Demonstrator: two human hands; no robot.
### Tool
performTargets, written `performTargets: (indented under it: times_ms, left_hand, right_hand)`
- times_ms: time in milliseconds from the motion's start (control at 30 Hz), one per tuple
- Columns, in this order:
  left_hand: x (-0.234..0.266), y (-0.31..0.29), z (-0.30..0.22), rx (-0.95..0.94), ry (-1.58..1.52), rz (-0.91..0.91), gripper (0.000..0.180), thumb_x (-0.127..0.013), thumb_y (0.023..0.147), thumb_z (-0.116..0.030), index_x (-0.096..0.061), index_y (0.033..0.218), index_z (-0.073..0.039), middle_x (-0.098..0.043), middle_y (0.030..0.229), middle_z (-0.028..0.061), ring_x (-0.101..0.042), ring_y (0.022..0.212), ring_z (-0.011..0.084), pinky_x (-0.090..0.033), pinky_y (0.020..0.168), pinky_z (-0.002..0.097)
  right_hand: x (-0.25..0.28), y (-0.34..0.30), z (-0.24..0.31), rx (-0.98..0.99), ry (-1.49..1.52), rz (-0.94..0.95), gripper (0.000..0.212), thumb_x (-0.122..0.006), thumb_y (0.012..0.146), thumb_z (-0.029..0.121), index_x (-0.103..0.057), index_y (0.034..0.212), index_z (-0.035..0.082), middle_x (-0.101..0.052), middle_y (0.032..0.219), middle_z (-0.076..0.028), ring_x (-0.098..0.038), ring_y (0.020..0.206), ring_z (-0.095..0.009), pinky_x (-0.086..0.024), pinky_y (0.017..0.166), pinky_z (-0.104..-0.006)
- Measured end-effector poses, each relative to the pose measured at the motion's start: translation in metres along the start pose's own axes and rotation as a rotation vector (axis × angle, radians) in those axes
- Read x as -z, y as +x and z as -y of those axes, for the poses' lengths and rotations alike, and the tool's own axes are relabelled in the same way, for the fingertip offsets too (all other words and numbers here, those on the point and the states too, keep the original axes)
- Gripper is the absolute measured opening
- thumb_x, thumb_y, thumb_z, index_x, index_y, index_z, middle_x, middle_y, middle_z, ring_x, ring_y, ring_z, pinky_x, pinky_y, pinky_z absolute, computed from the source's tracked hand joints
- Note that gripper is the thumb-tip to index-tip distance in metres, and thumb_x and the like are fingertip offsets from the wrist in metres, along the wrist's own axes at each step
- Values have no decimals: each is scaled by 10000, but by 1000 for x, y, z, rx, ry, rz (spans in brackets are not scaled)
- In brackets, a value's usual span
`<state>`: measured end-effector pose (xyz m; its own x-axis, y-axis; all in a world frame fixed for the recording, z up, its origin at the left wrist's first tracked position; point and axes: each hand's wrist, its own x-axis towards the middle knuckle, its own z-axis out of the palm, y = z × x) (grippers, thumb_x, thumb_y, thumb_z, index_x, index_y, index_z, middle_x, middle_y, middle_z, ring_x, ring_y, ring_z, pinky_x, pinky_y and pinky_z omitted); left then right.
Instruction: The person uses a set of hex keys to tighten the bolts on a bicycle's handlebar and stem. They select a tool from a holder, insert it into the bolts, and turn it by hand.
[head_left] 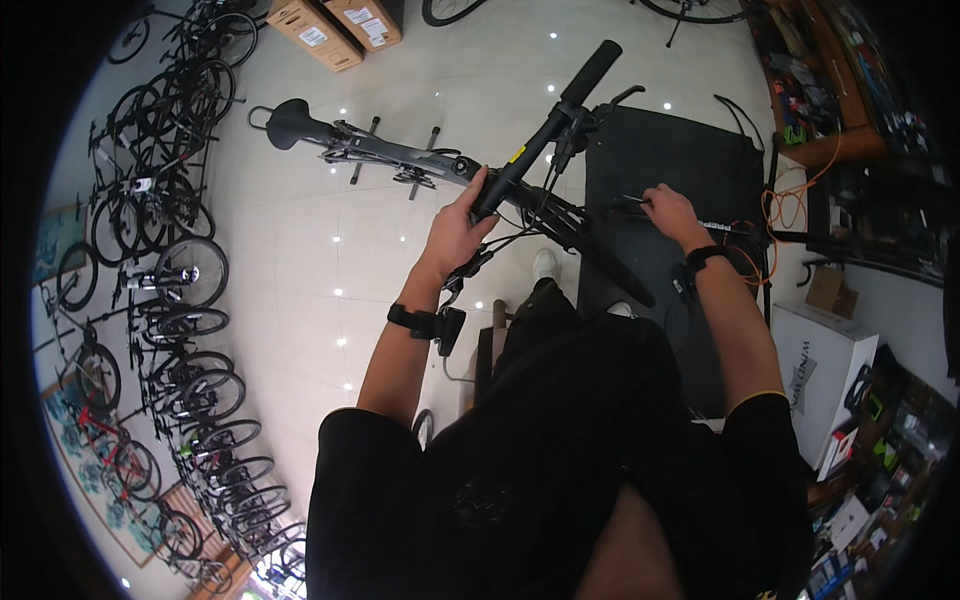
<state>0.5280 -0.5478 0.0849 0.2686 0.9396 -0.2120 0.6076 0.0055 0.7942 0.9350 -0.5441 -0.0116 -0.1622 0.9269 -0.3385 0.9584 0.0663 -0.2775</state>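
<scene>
A bicycle with a dark grey frame (405,152) stands in front of me, its black saddle (292,124) off to the left. Its handlebar (535,147) slants from near my left up to the far right, with cables looping below it. My left hand (461,231) is closed round the near end of the handlebar. Below the bar, the front tyre (622,272) points to the lower right. To the right of it, over the black mat (680,155), my right hand (669,214) pinches a slim, partly metallic thing, too small to name.
Parked bicycles (205,310) line the left wall. Cardboard boxes (316,36) stand at the far left of the tiled floor (390,290). To the right are an orange hose (785,205), a white box (815,370), a wooden shelf of parts (830,130) and a dark stand near the mat's edge.
</scene>
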Motion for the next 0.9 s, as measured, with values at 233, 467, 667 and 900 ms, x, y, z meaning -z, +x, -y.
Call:
performTargets:
  times_ms: [233, 467, 667, 900]
  left_hand:
    - [1, 5, -8, 70, -188, -12, 772, -680, 825, -93, -327, 1504, -196, -667, 1068, 118, -594, 734, 151, -516, 667, 298]
    - [-7, 1, -14, 121, -254, -5, 755, -636, 842, -15, -301, 1512, -110, -613, 982, 42, -549, 745, 92, -496, 615, 240]
    - [-12, -6, -8, 85, -279, -27, 764, -652, 833, -23, -311, 1510, -113, -624, 1051, 63, -553, 761, 97, -492, 603, 253]
    - [-28, 21, -21, -148, -234, 165, 658, -569, 861, -13, -319, 1469, 14, -451, 1439, 156, -477, 1270, 238, -396, 1043, 351]
  right_hand:
    - [-42, 13, 12, -32, 140, -78, 206, -534, 944, 239, -620, 1045, 81, -629, 1010, -159, -613, 978, -365, -492, 859, -461]
    - [-81, 19, 29, -92, 333, -46, 233, -533, 940, 210, -624, 1094, 61, -659, 1065, -185, -605, 1040, -368, -483, 874, -469]
    - [-93, -6, 36, -109, 410, -9, 281, -566, 933, 244, -627, 1138, 61, -659, 1070, -194, -607, 1038, -371, -486, 880, -459]
    - [-58, -123, -33, -67, 470, -35, 380, -566, 848, 336, -679, 774, -19, -637, 741, -231, -625, 705, -400, -504, 668, -492]
